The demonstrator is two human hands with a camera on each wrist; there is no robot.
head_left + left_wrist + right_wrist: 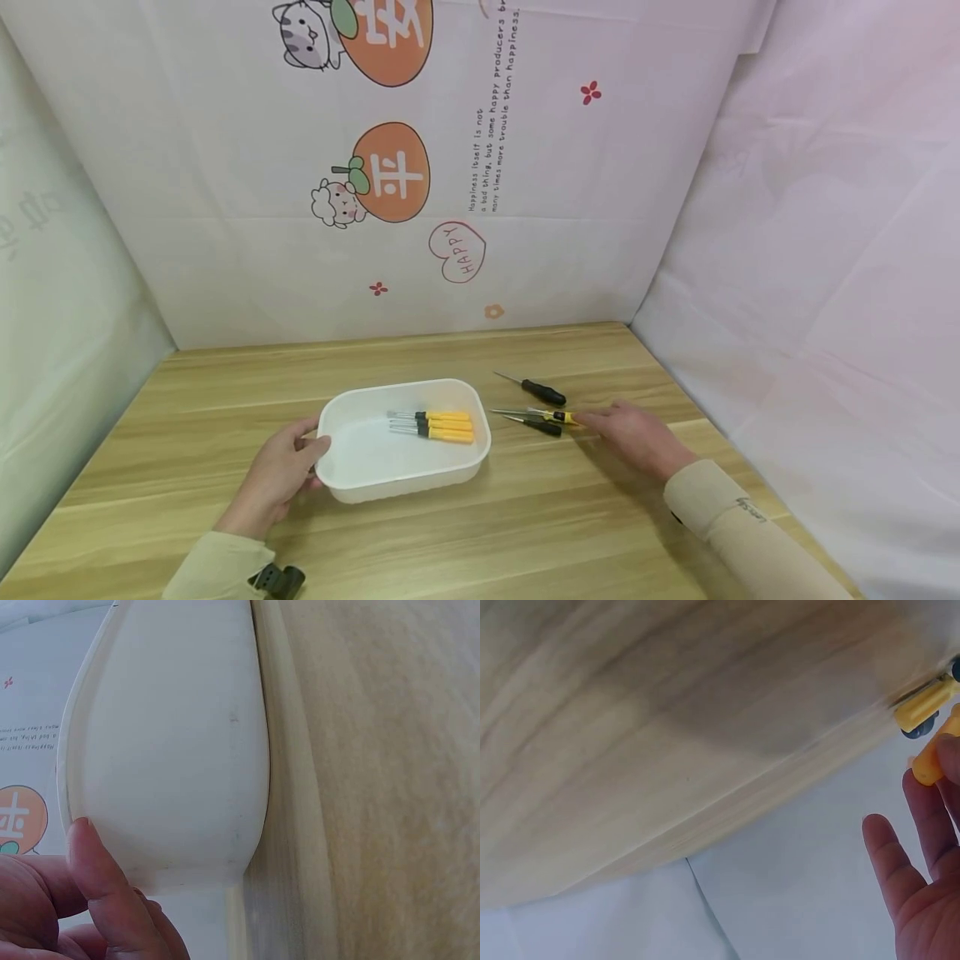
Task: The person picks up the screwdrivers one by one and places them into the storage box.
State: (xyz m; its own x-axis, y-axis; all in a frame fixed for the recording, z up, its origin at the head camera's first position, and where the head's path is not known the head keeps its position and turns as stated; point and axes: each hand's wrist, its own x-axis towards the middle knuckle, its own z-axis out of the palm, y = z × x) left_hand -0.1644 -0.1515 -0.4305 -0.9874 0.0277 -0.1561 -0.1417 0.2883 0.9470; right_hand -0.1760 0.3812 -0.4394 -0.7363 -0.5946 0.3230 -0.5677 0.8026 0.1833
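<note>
Tray [360, 450] | left hand [279, 468] pinching its left end | right hand [636, 435], one finger extended, apparently pinching a yellow screwdriver [928, 763]

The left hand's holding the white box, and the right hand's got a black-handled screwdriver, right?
Not quite: the screwdriver handle in the right hand is yellow, not black, as the right wrist view shows. The left hand does hold the white box.

Right hand [936, 900]: I see it at my right edge, pinching an orange-yellow handle [930, 760] in its fingertips, one finger held apart.
Second yellow handle [922, 707]: just beyond, a dark rounded end [919, 729] beside it.
Wooden table [682, 727]: spans my upper view.
White cloth [802, 855]: below, crossed by a dark line [707, 901].
</note>
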